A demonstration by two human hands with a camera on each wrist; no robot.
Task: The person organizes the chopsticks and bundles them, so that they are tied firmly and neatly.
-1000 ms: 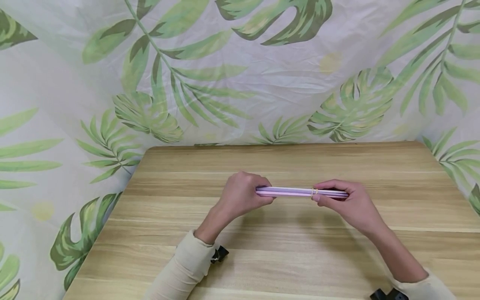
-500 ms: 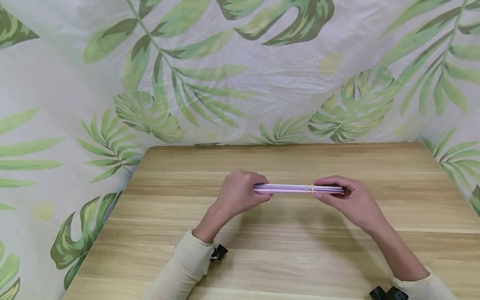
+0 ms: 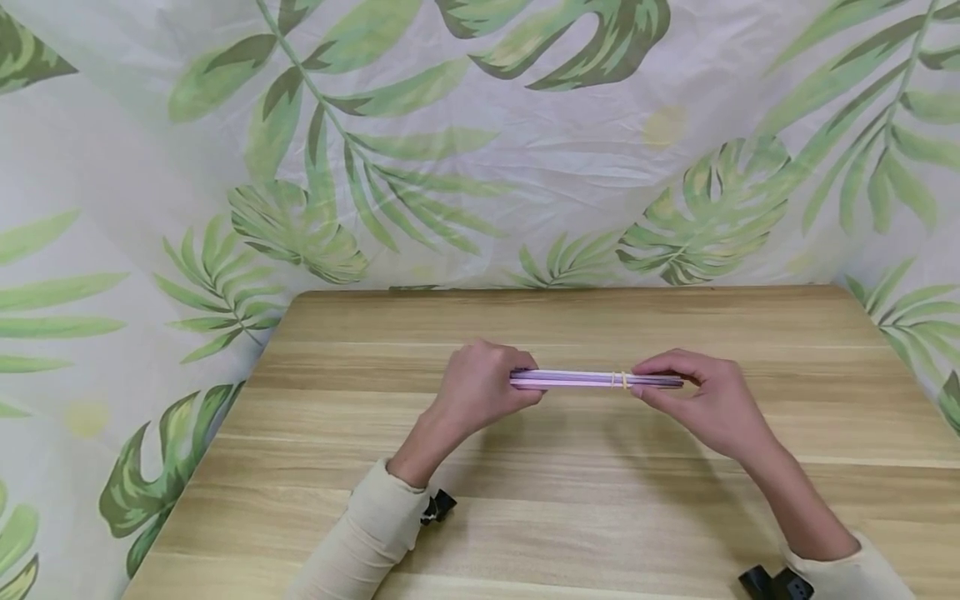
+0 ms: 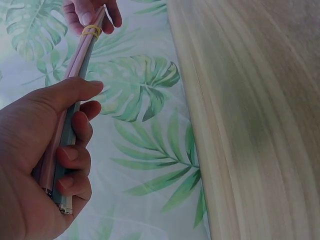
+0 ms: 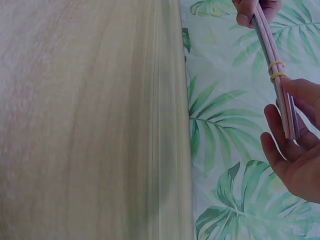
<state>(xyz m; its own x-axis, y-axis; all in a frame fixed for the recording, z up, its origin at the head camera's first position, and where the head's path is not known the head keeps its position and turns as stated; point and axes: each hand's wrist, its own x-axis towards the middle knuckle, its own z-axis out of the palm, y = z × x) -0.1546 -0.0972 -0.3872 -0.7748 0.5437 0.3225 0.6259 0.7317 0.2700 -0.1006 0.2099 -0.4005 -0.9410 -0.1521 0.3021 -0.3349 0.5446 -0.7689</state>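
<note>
The sticks (image 3: 562, 379) are up in the air over the tabletop (image 3: 525, 517), lying flat from side to side, with one hand near each end. They are thin, pink, purple and grey, and they sit close together in a bunch. A yellow band (image 3: 619, 380) goes round them, much nearer the right end than the left. It makes two loops, side by side.

The left hand (image 3: 483, 379) has its fingers curled round the left end, with the thumb along the sticks. That snug hold likely keeps the bunch still and stops the loose end from spreading, since no band shows there.

The right hand (image 3: 705, 404) is only a little open. Its thumb and a finger pinch lightly just beside the band, and the ends of the sticks poke in toward the palm. I cannot tell if the fingertips touch the band itself. Holding there probably lets that hand work on the band while the left one does the steady job.

Keeping the sticks off the tabletop seems to leave room for fingers all the way round. Behind is a leafy cloth (image 3: 420, 208).
</note>
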